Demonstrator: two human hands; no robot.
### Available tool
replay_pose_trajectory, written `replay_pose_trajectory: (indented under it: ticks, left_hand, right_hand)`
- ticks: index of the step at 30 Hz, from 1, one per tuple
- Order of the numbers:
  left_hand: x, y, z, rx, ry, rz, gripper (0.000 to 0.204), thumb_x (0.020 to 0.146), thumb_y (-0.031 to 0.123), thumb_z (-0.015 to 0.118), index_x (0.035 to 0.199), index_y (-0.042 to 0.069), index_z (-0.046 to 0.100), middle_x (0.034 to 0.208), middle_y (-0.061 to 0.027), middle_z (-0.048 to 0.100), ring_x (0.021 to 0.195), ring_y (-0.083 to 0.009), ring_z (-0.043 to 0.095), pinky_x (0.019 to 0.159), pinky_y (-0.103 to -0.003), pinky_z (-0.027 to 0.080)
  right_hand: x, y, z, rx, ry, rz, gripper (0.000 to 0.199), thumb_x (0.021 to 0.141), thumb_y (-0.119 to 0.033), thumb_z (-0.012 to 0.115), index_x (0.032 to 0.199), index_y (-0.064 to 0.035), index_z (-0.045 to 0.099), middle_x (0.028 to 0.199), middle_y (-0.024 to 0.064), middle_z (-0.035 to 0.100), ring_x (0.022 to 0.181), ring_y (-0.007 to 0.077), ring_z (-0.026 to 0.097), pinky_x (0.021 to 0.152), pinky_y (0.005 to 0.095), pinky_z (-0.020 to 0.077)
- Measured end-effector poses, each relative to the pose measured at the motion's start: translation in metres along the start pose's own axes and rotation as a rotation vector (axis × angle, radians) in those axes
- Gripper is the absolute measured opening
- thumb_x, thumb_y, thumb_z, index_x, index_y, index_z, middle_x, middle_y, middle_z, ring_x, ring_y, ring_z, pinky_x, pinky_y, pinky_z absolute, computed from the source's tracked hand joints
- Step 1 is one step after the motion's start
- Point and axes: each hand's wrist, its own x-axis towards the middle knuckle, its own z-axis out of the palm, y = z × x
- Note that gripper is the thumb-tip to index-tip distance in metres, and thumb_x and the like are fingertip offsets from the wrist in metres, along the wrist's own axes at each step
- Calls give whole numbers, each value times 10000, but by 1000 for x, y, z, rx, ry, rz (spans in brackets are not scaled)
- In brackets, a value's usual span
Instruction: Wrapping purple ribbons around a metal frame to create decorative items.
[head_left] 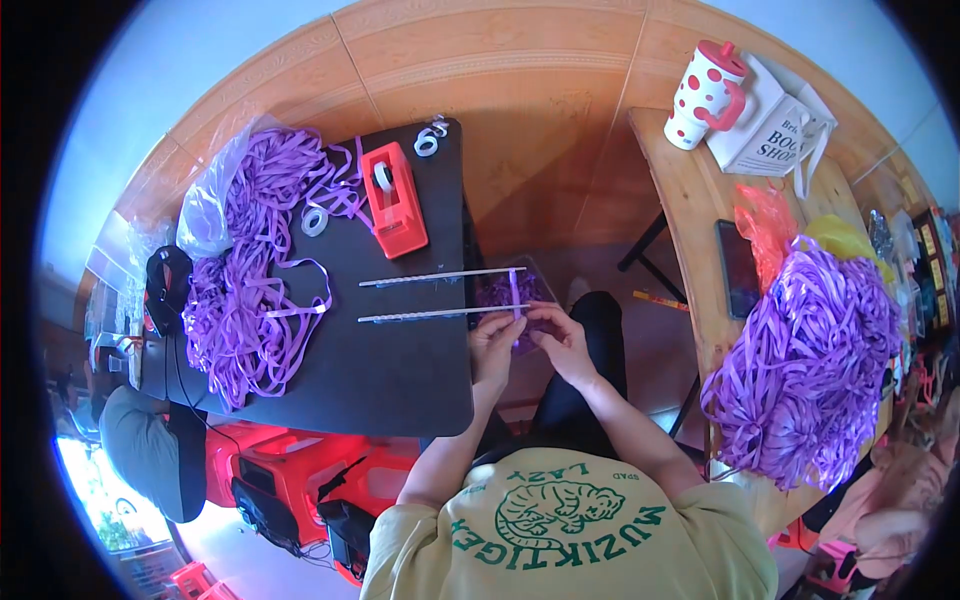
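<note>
A narrow, shiny purple ribbon strip (514,290) is looped at the far right ends of two long, thin, pale grey rods (430,314), spanning the gap between them. The rods are laid side by side across the right edge of a black, round-cornered tabletop (400,375), with their ends projecting past it. The lower part of the strip is pinched between the fingers of the left hand (490,348). The right hand (563,345) is held just beside it, its fingers curled close together at the strip and the nearer rod's end; whether they are clamped on the strip cannot be told.

Below the hands, a clear plastic bin (535,262) is partly seen, with purple ribbon inside. On the black tabletop, a red tape dispenser (402,215) is set beyond the rods, and a loose tangle of purple ribbon (240,310) is spread to the left. On a pale wooden tabletop (690,225) to the right, a large purple ribbon heap (805,370) is piled near a dark phone (737,268), and a white tumbler with red dots (705,95) is stood at the far end.
</note>
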Motion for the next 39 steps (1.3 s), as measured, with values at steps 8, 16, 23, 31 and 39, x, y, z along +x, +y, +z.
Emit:
replay_pose_trajectory:
  ticks: [8,16,23,31,39]
  left_hand:
    - [-3,4,1,35,-8,18,136,775,-72,630,885,-20,691,922,-54,625,859,-134,594,793,-242,469]
    - [-5,1,1,-30,-9,-10,163,761,-96,630,895,-25,689,928,-59,626,883,-146,591,801,-260,473]
    - [-4,-3,-1,-4,-18,36,148,774,-83,635,895,-19,690,932,-65,625,878,-146,593,795,-255,478]
    - [-8,-2,-1,98,-60,101,81,807,33,659,875,4,693,933,-36,622,896,-136,582,796,-257,456]
    - [-32,-50,-41,421,-300,37,150,832,125,642,860,-19,671,850,-73,603,840,-175,605,758,-286,474]
  right_hand:
    - [31,-35,17,-164,6,-161,171,799,6,601,967,33,621,994,101,598,942,161,576,825,255,443]
    - [30,-42,26,-56,138,-32,148,777,34,634,925,25,624,873,76,585,806,129,580,730,237,455]
    - [32,-34,25,-207,78,-263,124,767,44,639,891,31,634,861,83,598,772,145,590,682,242,459]
    - [23,-17,22,-223,16,-110,74,803,24,627,860,35,673,832,58,620,781,124,576,688,230,446]
    - [6,13,14,-148,-1,15,102,796,5,636,877,54,673,804,79,618,770,152,585,702,252,446]
